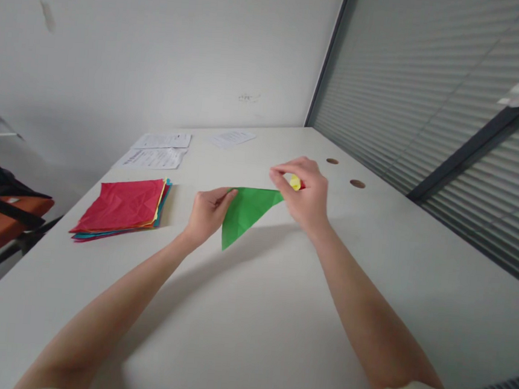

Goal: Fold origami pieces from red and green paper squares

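Observation:
A green sheet of paper (246, 210), folded to a pointed, roughly triangular shape, is held above the white table (248, 327). My left hand (210, 213) pinches its upper left corner between thumb and fingers. One point of the paper hangs down beside that hand. My right hand (307, 192) is at the paper's right tip, with thumb and forefinger closed in a pinch a little above the top edge. Whether anything is between those fingertips is too small to tell. The right tip of the paper meets the thumb side of this hand.
To the left lies a stack of coloured paper (124, 206), red on top. A small yellow and red object (295, 182) shows partly behind my right hand. Printed sheets (156, 157) lie at the back left. An orange chair (2, 223) stands left; window blinds (422, 100) line the right.

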A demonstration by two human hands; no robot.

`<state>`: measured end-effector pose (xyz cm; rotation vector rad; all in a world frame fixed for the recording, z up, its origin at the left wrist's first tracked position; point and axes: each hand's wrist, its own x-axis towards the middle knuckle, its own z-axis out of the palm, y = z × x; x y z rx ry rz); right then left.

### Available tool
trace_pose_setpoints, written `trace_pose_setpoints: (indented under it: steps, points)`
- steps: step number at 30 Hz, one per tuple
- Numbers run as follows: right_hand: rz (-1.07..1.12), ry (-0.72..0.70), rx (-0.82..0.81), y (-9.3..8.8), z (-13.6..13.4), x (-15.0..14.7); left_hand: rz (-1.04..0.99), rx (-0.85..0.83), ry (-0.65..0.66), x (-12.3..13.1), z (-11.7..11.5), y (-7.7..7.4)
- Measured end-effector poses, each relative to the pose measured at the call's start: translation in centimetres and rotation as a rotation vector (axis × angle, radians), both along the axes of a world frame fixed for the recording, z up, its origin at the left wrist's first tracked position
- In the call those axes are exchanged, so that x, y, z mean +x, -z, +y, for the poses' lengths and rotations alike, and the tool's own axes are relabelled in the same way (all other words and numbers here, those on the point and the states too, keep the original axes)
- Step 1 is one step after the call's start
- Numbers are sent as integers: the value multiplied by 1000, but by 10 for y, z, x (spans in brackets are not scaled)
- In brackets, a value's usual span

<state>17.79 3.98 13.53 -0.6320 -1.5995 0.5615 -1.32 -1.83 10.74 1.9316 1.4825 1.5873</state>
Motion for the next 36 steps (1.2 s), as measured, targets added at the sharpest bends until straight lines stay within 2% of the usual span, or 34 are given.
trace_pose_setpoints:
  steps: [3,6,12,17,21,26,30,36]
  points:
    - [-340,-155,88,-2,-10,-6,101,-45,61,6,-2,5]
    - [-460,-216,127,2,-12,-11,146,-68,92,9,-4,9]
    - [-463,-246,155,2,-12,-9,53,-117,175,12,-6,5]
    - [-533,-258,35,-2,-11,-1,-84,-174,240,12,-6,0]
    - [-564,-218,-3,-1,-8,2,-141,-206,240,12,-4,4]
    - [-528,-129,29,3,-3,1,-271,-287,221,12,-1,12]
    - [-525,-132,46,3,-3,2,-244,-286,227,11,-1,14]
    - [-518,-227,29,2,-7,-2,-130,-271,250,11,-1,15]
